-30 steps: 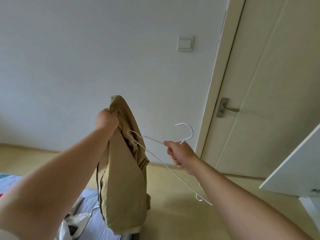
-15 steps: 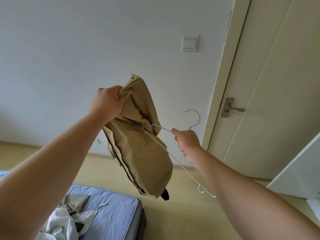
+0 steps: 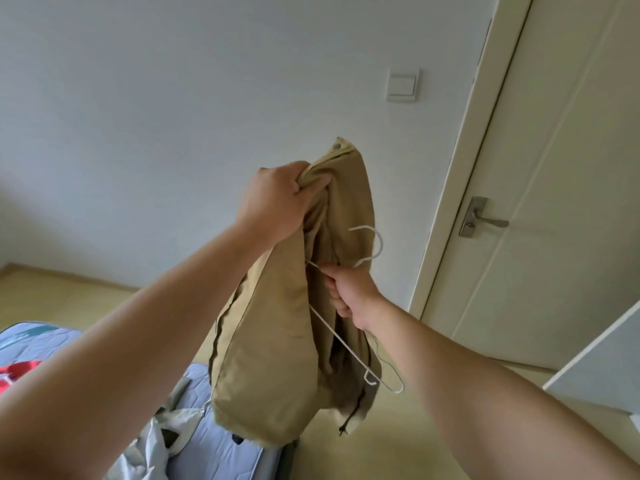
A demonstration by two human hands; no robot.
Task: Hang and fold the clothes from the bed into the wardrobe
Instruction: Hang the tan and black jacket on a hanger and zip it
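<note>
My left hand (image 3: 277,199) grips a bunch of cloth at the top of the khaki garment (image 3: 273,341). The fabric is thick and matte, and it hangs in long soft folds in the air above the corner of the bed (image 3: 221,455). My right hand (image 3: 349,292) is closed around the neck of a thin white wire hanger (image 3: 339,341), touching the cloth. The curved hook stands above my fist. The pale grey clothes (image 3: 152,448) lie crumpled on the quilted blue bed near that corner.

Two hands — left hand (image 3: 277,199), right hand (image 3: 350,293) — one tan garment (image 3: 277,358), one wire hanger (image 3: 341,342), one door (image 3: 554,168), one bed (image 3: 214,445)
</note>
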